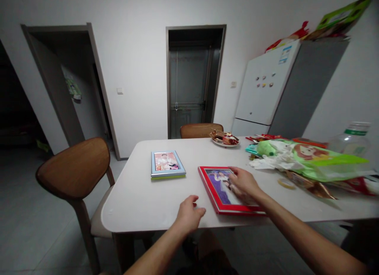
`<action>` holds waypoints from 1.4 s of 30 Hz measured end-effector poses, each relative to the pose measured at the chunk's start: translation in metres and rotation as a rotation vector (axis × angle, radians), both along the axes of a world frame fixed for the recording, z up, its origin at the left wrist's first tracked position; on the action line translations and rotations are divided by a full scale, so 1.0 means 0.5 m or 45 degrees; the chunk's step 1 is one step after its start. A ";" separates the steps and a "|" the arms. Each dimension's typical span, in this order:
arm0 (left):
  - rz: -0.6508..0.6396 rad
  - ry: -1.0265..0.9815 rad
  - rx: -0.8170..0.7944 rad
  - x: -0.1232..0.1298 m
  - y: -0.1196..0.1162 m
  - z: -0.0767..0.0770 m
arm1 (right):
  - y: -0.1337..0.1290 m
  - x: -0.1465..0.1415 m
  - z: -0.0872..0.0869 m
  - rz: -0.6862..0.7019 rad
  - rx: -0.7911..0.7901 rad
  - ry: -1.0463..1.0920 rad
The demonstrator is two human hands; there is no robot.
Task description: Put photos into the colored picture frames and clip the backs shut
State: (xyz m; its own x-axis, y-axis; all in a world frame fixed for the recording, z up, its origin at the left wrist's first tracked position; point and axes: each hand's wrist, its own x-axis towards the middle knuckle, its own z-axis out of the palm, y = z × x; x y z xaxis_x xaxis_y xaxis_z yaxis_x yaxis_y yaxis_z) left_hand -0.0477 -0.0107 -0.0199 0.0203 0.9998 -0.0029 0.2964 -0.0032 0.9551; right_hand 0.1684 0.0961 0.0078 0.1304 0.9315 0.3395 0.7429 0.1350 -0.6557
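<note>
A red picture frame (209,184) with a photo on a purple ground lies flat at the table's near side. My right hand (244,184) rests over its right part, fingers bent on the picture; whether they grip anything is hidden. Just left of the red frame, my left hand (189,215) hovers by the table's front edge, thumb and fingers apart, holding nothing. Farther left lies a light blue picture frame (153,163) with a photo in it, and a green edge shows beneath it.
On the white table (136,204), a plate of wrapped items (226,140) stands at the back. Green bags and white tissue (284,150), a tape roll (286,183) and a large clear bottle (352,142) crowd the right. Wooden chairs (75,168) stand left and behind.
</note>
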 end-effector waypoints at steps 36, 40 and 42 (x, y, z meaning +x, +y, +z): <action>0.162 0.247 0.607 -0.125 -0.112 0.072 | -0.218 -0.302 0.073 0.784 -0.344 1.320; 0.009 0.831 0.683 -0.116 -0.131 0.043 | -0.207 -0.267 0.067 0.815 -0.500 1.497; -0.042 1.030 0.654 -0.111 -0.137 0.025 | -0.203 -0.254 0.050 0.818 -0.547 1.451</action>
State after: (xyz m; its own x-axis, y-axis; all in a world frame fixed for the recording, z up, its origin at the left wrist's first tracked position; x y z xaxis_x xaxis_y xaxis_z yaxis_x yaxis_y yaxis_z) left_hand -0.1033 -0.0790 -0.0074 0.2329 0.8818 0.4101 0.8579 -0.3849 0.3404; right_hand 0.0412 -0.0052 0.0326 -0.3496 0.9369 0.0091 -0.3438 -0.1192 -0.9314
